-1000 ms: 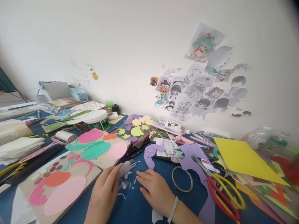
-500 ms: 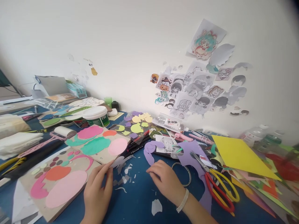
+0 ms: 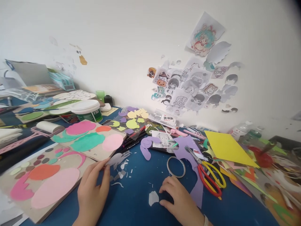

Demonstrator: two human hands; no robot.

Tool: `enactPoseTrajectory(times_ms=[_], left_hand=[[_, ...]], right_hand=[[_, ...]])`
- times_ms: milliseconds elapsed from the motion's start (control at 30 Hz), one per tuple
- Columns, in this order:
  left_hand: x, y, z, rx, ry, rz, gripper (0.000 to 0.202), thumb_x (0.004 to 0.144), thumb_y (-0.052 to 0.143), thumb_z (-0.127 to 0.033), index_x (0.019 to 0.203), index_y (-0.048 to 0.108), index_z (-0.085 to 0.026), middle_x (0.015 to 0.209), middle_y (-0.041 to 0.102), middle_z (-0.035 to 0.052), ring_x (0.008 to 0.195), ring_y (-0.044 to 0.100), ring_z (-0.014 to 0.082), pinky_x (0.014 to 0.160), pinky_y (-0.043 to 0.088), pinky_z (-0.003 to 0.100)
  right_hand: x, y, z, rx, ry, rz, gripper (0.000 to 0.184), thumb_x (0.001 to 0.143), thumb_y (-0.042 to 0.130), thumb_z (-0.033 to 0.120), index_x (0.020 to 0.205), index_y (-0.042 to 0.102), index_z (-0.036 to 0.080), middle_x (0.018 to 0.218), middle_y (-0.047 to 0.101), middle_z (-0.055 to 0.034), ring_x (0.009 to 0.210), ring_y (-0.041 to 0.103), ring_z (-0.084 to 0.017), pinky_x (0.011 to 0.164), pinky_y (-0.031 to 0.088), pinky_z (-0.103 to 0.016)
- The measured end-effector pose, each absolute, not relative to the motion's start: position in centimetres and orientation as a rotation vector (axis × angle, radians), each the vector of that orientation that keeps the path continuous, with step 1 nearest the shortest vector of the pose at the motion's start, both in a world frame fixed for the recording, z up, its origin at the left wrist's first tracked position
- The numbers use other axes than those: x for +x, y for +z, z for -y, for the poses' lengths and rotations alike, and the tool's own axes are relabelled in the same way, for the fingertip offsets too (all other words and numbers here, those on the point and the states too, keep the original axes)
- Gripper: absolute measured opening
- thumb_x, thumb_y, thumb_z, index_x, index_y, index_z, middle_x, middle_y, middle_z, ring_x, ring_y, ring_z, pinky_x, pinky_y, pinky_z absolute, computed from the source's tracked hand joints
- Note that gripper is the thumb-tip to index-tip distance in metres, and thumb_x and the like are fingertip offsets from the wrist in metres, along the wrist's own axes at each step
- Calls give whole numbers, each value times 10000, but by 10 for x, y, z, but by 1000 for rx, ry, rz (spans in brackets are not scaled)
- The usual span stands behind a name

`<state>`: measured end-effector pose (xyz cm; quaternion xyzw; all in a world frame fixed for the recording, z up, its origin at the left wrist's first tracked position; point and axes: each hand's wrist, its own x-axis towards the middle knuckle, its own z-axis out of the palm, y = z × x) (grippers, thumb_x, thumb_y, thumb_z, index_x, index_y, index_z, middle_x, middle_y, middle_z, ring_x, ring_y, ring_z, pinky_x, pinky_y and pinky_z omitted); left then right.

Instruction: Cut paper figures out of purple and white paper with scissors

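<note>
My left hand [image 3: 94, 183] pinches the edge of a small grey paper cutout [image 3: 115, 159] between thumb and fingers, just off the corner of a cardboard sheet. Beside a white paper scrap [image 3: 153, 198], my right hand [image 3: 180, 201] is curled with thumb and fingers apart and nothing between them. Grey and white paper snippets [image 3: 121, 174] lie between the hands. Above the right hand rests a ring-shaped band [image 3: 176, 175], and a curved purple cutout [image 3: 146, 150] lies farther back.
Red-and-yellow-handled scissors [image 3: 209, 179] lie on purple sheet material [image 3: 187, 147] at right. A yellow sheet [image 3: 228, 147] tops a pile of scraps. Cardboard [image 3: 88, 163] with coloured shapes sits left, near a white-lidded tub [image 3: 86, 110]. A plastic bottle [image 3: 164, 118] lies along the wall.
My right hand has moved down and slightly right, from the curved purple cutout to beside the white scrap. My left hand keeps the grey cutout. The view has shifted rightward.
</note>
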<state>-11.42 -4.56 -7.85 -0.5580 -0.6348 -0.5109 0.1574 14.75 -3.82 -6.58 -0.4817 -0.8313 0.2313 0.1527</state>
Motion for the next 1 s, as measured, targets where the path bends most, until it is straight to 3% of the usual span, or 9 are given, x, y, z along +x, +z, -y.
enactPoseTrajectory(times_ms=[100, 233, 400, 767, 1000], left_hand=[[-114, -78, 47, -1592, -1474, 1810, 166, 861, 486, -243, 994, 574, -196, 864, 593, 46, 820, 579, 179, 761, 466, 295], [-113, -76, 49, -1592, -1474, 1814, 171, 860, 483, -257, 985, 576, -189, 852, 595, 48, 822, 579, 183, 772, 463, 304], [-112, -73, 51, -1579, -1483, 1849, 186, 862, 471, -286, 975, 586, -192, 840, 593, 49, 811, 578, 189, 768, 464, 313], [-113, -72, 53, -1527, -1492, 1929, 234, 858, 457, -332, 960, 601, -180, 853, 609, 65, 825, 584, 211, 753, 455, 325], [-115, -71, 55, -1486, -1478, 1940, 234, 849, 474, -325, 943, 609, -158, 832, 609, 58, 797, 587, 189, 721, 450, 279]], right_hand=[[157, -71, 49, -1252, 534, 2455, 284, 800, 539, 112, 993, 643, 292, 986, 634, -23, 887, 610, -201, 732, 556, -319], [170, -100, 64, -1145, 240, 2551, 361, 824, 522, 243, 1177, 576, 303, 1176, 609, -25, 992, 590, -250, 781, 555, -375], [163, -146, 73, -1096, -103, 2486, 379, 865, 407, 380, 1176, 591, 265, 1166, 623, -17, 919, 627, -260, 733, 572, -397], [131, -118, 83, -1254, -65, 2590, 506, 895, 323, 512, 1254, 526, 218, 1261, 544, -37, 1038, 595, -263, 822, 549, -405], [112, -127, 85, -1359, -171, 2536, 630, 880, 182, 605, 1270, 506, 231, 1316, 484, 18, 1085, 571, -240, 822, 553, -383]])
